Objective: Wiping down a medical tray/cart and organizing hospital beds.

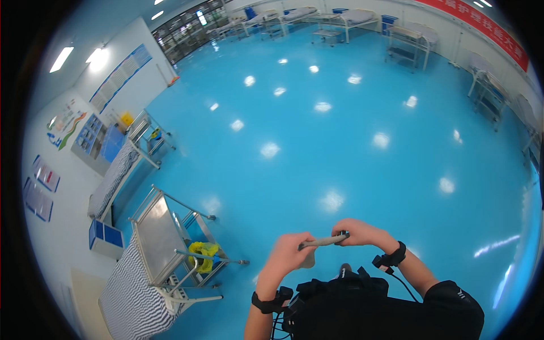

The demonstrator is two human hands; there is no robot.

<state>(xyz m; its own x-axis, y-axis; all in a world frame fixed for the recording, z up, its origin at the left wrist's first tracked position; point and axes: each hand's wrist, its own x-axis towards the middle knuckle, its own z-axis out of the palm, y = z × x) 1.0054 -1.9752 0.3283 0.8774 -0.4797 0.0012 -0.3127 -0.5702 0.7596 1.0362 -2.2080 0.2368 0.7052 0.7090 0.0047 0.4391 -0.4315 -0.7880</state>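
Observation:
My left hand point(292, 252) and my right hand point(356, 232) grip a narrow grey-beige item point(324, 241) with dark ends, held between them in front of my body, above the blue floor point(328, 158). I cannot make out what it is; part of it shows below my left fingers. Both hands have fingers curled round it, and each wrist wears a black strap device with cables.
At lower left stand a steel trolley point(153, 221) with a yellow bag point(201, 255) and a striped bed point(130, 289). Another bed point(110, 181) and trolley point(148, 136) are beyond. Several beds point(354, 18) and trolleys point(403, 51) line the back and right walls.

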